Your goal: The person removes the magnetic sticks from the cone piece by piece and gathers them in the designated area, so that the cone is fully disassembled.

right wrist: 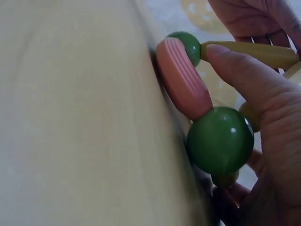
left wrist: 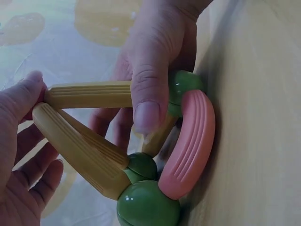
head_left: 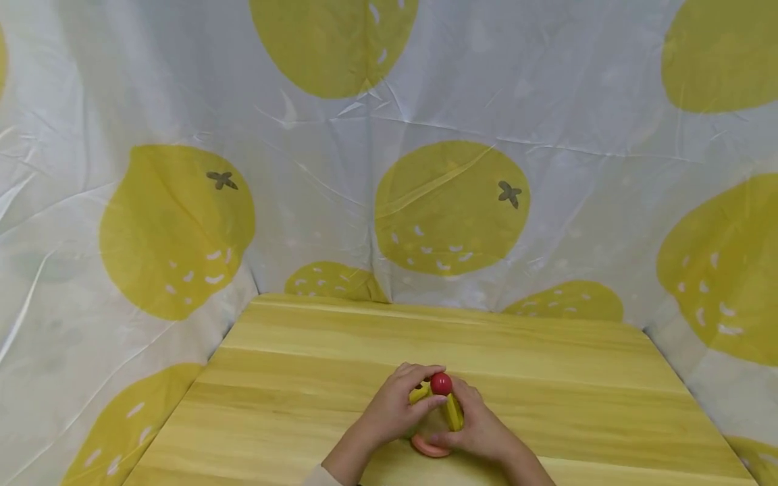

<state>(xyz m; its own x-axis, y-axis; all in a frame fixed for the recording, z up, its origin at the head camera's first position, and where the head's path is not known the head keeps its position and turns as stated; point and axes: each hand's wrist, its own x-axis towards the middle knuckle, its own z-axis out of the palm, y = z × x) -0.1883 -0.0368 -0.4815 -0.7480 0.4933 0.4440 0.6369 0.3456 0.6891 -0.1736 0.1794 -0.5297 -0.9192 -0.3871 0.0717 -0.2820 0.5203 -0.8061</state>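
A small frame of ribbed yellow rods [left wrist: 84, 153], green balls [left wrist: 148, 205] and a curved pink rod [left wrist: 195, 143] stands at the near middle of the table. The rods lean together at a red ball [head_left: 441, 384] on top. Thumb and forefinger of my left hand [head_left: 392, 405] pinch that ball. My right hand [head_left: 486, 428] grips a yellow rod [left wrist: 89, 95] on its side, its thumb lying across the rod near a green ball [right wrist: 221, 140]. Low along the tabletop, the pink rod joins two green balls. My hands partly hide the far side of the frame.
The wooden table [head_left: 292, 364] spreads out around both hands. White cloth [head_left: 316, 196] printed with large yellow lemons hangs behind it and along its left and right sides.
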